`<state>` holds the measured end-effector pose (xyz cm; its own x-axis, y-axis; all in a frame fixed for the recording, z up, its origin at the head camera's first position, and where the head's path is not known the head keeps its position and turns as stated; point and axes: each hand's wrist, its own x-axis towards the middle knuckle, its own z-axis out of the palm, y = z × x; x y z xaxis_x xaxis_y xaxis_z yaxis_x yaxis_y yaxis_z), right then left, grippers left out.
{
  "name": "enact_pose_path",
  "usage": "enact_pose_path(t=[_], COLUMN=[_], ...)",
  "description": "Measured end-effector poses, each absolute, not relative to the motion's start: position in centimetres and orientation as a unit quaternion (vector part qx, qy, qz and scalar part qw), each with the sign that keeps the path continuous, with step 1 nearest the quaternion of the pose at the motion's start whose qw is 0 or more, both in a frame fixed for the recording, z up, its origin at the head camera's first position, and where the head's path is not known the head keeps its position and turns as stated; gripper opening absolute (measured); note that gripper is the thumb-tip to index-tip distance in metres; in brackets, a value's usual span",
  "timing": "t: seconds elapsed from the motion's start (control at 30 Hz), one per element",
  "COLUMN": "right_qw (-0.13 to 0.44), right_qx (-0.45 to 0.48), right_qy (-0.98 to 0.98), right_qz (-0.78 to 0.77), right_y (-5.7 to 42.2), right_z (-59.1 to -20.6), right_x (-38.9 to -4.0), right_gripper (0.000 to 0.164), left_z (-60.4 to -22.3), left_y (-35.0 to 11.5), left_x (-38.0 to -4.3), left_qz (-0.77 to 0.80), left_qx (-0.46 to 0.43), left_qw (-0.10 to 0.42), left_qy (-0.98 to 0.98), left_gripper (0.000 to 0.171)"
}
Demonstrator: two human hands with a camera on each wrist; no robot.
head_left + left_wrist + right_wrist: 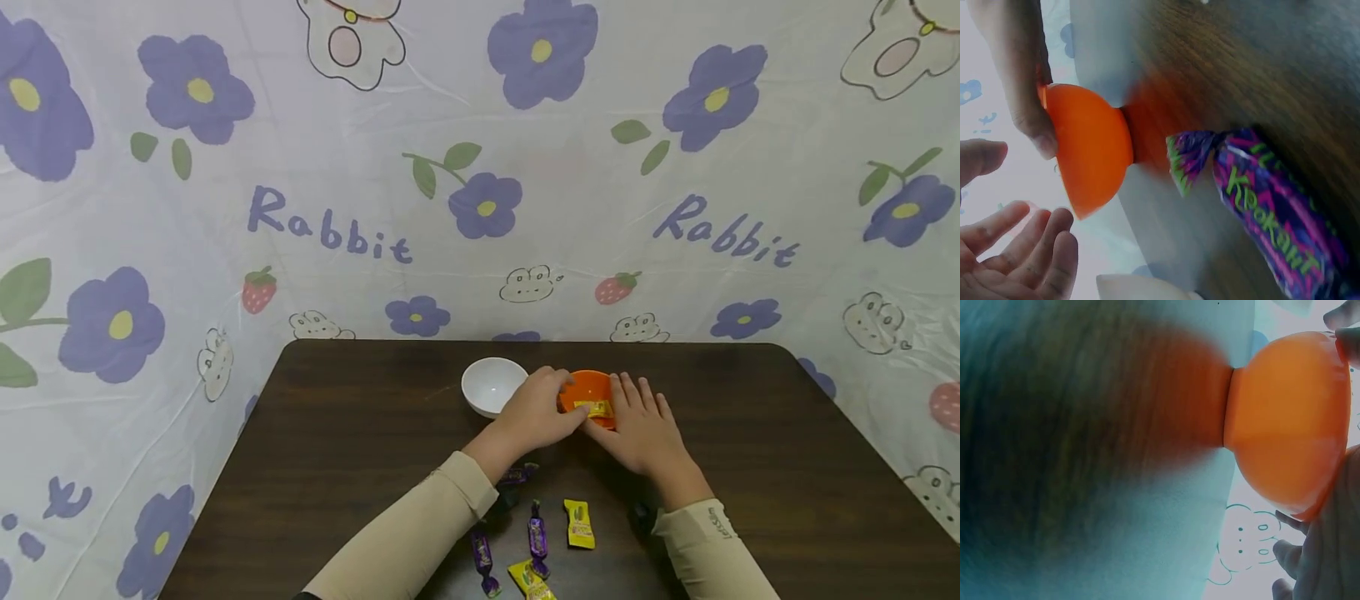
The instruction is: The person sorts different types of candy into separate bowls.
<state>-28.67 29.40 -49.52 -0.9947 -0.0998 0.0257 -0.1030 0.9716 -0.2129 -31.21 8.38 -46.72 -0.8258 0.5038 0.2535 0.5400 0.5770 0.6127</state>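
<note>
Now, orange bowl [588,386]: near the far edge of the table [787,475], yellow-wrapped candy [598,409] inside.
Left hand [534,410]: fingers loosely bent, a gap between them and the orange rim.
Right hand [643,431]: fingers straight, touching the bowl's side.
White bowl [493,383]: just beside the left hand.
Room: dark wood stretches widely toward both side edges.

Datum: orange bowl [591,385]. The left hand [534,411] blocks 9 o'clock, with the white bowl [485,384] just beyond it. The right hand [641,429] bars 3 to 5 o'clock. Purple sweets [537,533] and yellow sweets [579,525] lie between 6 and 8 o'clock. Passage noted: wide desk [757,442] beyond the right hand at 3 o'clock, and a narrow strip at 12 o'clock before the patterned cloth [570,217].
</note>
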Motion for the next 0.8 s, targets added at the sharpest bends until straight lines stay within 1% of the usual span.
enact_pose_path(t=[0.23, 0.57, 0.67, 0.8], right_qw=[0.007, 0.014, 0.014, 0.012], right_qx=[0.053, 0.053, 0.053, 0.052], right_qy=[-0.993, -0.993, -0.993, -0.993], right_qz=[0.106, 0.103, 0.101, 0.103], right_y=[29.6, 29.4, 29.3, 29.3], right_z=[-49.5, -49.5, -49.4, -49.4], right_x=[-28.6, -28.7, -28.7, -28.6], right_gripper=[0.107, 0.111, 0.111, 0.110], left_z=[-46.3, -46.3, -46.4, -46.7], left_y=[7.3, 5.7, 5.4, 5.1], left_x=[-30.5, -28.9, -28.3, -27.4], left_qz=[-0.356, -0.342, -0.336, -0.305], left_qx=[-0.342, -0.413, -0.414, -0.417], left_qw=[0.002, -0.014, -0.022, -0.021], left_qy=[-0.870, -0.844, -0.846, -0.856], left_gripper=[0.043, 0.032, 0.032, 0.035])
